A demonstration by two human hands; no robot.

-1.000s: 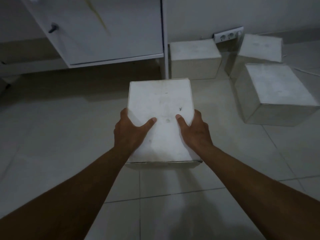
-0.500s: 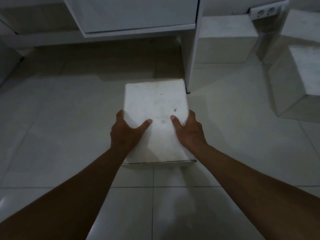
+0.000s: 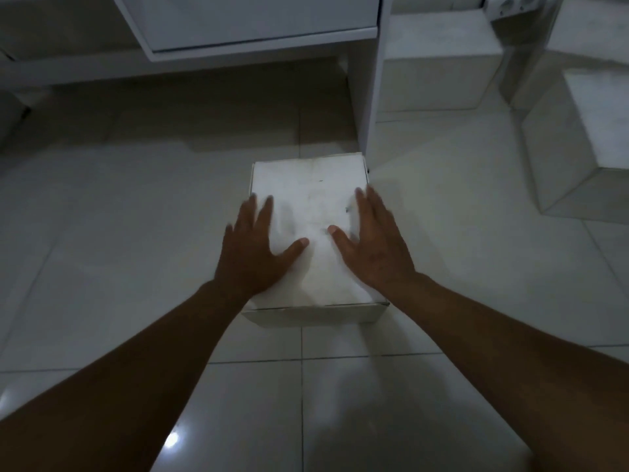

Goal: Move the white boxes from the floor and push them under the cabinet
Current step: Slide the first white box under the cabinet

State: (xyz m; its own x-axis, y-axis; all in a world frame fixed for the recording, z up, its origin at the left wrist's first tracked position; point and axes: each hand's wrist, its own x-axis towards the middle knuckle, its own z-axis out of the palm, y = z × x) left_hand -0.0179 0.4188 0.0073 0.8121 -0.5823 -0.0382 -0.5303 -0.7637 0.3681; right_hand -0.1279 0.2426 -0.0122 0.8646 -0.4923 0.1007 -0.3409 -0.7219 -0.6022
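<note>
While both bare forearms reach forward from the bottom of the view, the left hand [image 3: 253, 250] and the right hand [image 3: 372, 243] are spread flat, fingers extended and apart, over the top of a white rectangular cardboard box [image 3: 311, 212] that sits on the glossy pale grey tiled floor [image 3: 119, 233]. Neither hand is gripping anything; the left palm covers the box's near left edge with its thumb angled inward across the lid, and the right palm covers the near right edge with its thumb likewise pointing toward the middle. The fingertips are smeared by motion blur, so whether the palms press on the lid or hang just above it cannot be told. This box lies lengthwise away from the person, its far right corner just beside the foot of the white upright side panel [image 3: 371, 80] of a white cabinet [image 3: 258, 22], and it rests in front of the shadowed gap beneath the cabinet's raised bottom edge, not yet under it. Beyond the panel, to the right, a second white cube-shaped box [image 3: 439, 59] stands on the floor against the wall, and a third white box [image 3: 585, 137] stands nearer on the far right, cut by the frame edge, with what may be another white box [image 3: 592, 28] behind it at the top right corner. A white double wall socket [image 3: 510, 5] shows at the top of the view above the second box. A bright light reflection glints off the tiles near the lower left.
</note>
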